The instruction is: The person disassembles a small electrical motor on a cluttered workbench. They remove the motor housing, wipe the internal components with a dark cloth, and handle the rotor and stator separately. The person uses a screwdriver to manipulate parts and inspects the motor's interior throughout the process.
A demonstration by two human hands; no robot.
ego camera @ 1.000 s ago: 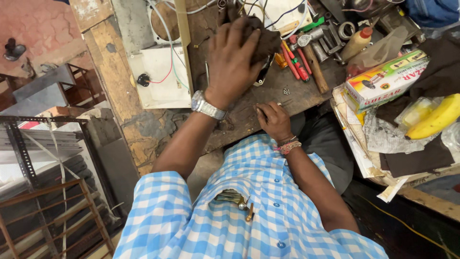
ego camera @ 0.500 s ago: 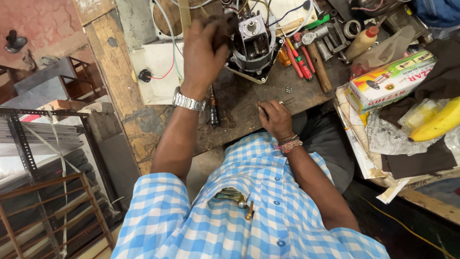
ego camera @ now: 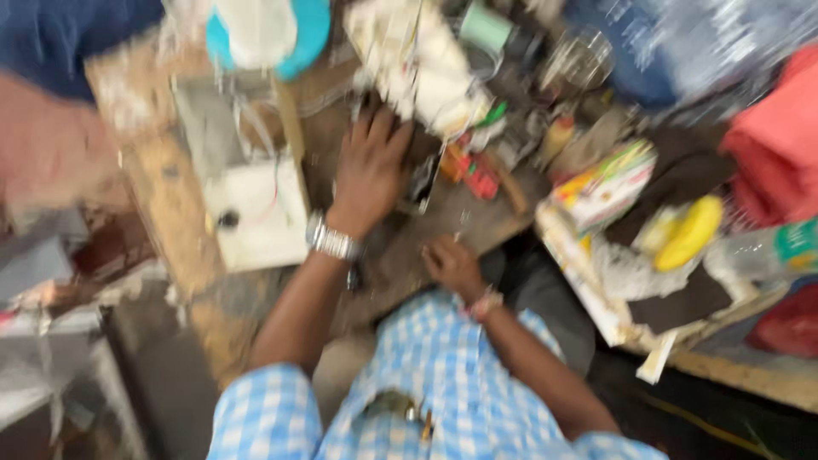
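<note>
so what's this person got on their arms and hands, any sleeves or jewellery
Both arms come out of short sleeves of a blue and white checked shirt, so the forearms are bare. The left hand has a silver metal-link wristwatch at the wrist. The right hand has a pinkish band or bracelet at the wrist. No gloves; the blur hides any rings.

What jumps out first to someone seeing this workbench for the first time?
The left hand with a metal wristwatch lies flat on the cluttered wooden workbench, beside a white box with wires. The right hand rests near the bench edge. To the right, a bright yellow object stands out among papers.
</note>
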